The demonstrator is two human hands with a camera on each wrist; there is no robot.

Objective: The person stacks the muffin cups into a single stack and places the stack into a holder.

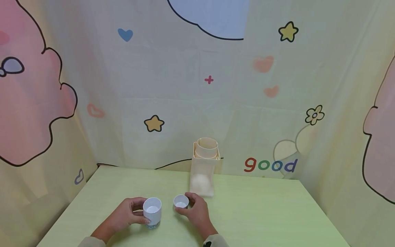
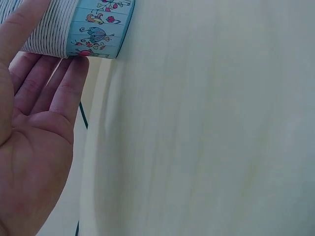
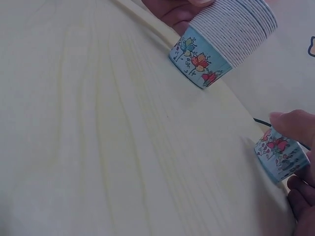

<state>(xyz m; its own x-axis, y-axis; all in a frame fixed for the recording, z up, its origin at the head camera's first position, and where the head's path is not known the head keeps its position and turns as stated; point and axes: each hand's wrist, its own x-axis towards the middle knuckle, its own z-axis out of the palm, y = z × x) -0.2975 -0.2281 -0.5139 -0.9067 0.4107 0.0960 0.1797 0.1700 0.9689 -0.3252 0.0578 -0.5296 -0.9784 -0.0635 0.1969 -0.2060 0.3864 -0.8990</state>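
A tall white ribbed cup (image 1: 152,211) with a blue flowered band at its base stands on the green table (image 1: 259,212). My left hand (image 1: 135,212) grips it from the left, thumb behind and fingers in front. In the left wrist view the cup (image 2: 83,27) sits against the fingertips (image 2: 74,73). A smaller cup (image 1: 181,201) of the same pattern stands just to its right, held by my right hand (image 1: 192,207) between thumb and fingers. The right wrist view shows the tall cup (image 3: 221,42) and the small cup (image 3: 280,155) under the thumb (image 3: 293,123).
A tall cream container (image 1: 203,171) with a round insert at its top stands behind the cups near the table's back edge. A cartoon-printed cloth backdrop (image 1: 197,85) closes in the back and both sides.
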